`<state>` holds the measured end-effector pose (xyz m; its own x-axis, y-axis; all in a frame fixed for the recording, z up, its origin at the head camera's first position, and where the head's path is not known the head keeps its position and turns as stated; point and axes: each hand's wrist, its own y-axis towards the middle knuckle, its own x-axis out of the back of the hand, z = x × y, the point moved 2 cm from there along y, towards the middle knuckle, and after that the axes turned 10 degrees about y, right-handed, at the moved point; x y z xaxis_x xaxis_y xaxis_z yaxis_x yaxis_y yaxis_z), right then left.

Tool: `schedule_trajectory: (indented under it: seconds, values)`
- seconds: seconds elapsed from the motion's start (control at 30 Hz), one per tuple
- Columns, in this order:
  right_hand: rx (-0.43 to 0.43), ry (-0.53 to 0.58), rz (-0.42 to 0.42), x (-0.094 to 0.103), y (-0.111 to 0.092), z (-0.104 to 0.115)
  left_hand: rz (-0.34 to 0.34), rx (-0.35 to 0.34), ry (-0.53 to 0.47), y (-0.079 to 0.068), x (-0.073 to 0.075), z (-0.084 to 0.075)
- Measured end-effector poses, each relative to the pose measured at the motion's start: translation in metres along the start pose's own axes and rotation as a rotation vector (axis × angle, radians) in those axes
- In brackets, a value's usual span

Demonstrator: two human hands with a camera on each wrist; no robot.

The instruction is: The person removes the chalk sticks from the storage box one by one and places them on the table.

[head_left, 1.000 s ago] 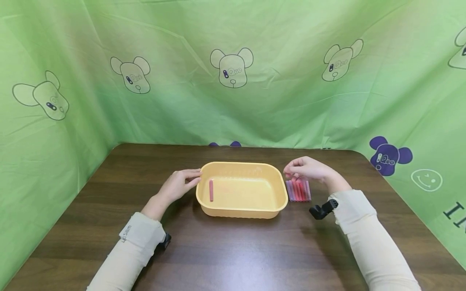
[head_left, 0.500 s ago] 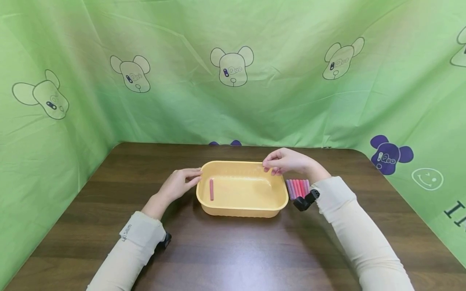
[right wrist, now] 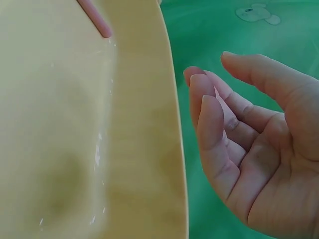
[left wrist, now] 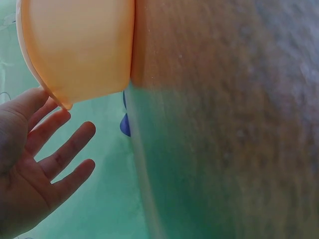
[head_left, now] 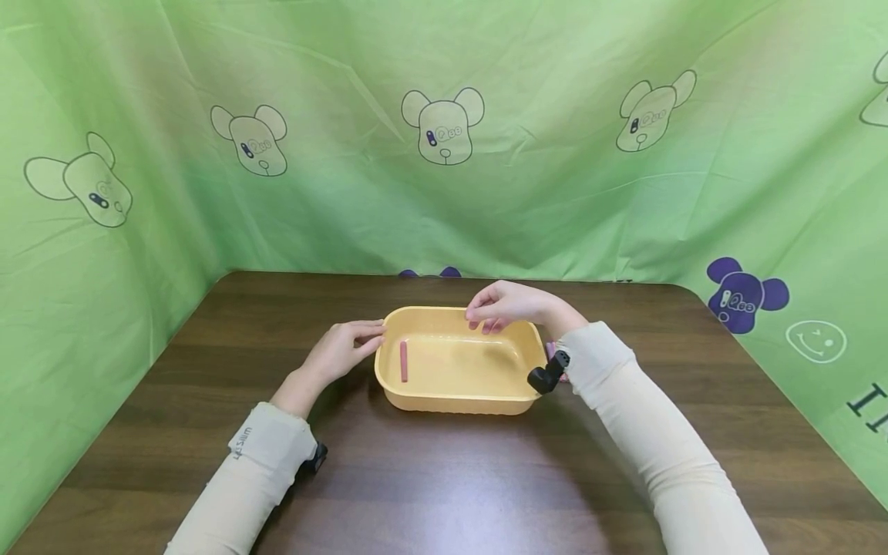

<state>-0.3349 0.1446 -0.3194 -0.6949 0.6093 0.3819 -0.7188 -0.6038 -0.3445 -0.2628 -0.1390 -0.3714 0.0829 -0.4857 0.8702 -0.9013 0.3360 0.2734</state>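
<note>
A yellow plastic basin (head_left: pixel 451 399) stands on the table with one pink stick (head_left: pixel 404 362) lying inside near its left end. My left hand (head_left: pixel 341 351) touches the basin's left rim with thumb and fingertips, its fingers mostly straight. In the left wrist view the other fingers (left wrist: pixel 70 149) spread apart beside the basin corner. Over the basin's far rim is my right hand (head_left: pixel 506 304). Its fingers (right wrist: pixel 210 124) are loosely bent, with nothing between them and the thumb in the right wrist view.
Right of the basin lie pink and purple sticks (head_left: pixel 551 351), mostly hidden behind the right wrist and its black camera (head_left: pixel 548 374). The brown wooden table (head_left: pixel 416 478) ends at a green printed curtain (head_left: pixel 444 223) at the back and sides.
My right hand has moved left from the row of sticks to above the basin's far rim, its forearm now covering most of the row. The left hand stays at the rim.
</note>
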Motion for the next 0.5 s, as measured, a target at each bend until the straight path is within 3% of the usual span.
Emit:
schedule_trajectory:
  seconds: [0.5]
  values:
    - [-0.015,-0.029,0.094,-0.023,0.034,0.006,0.000,0.004,-0.002,-0.001,0.000,0.000]
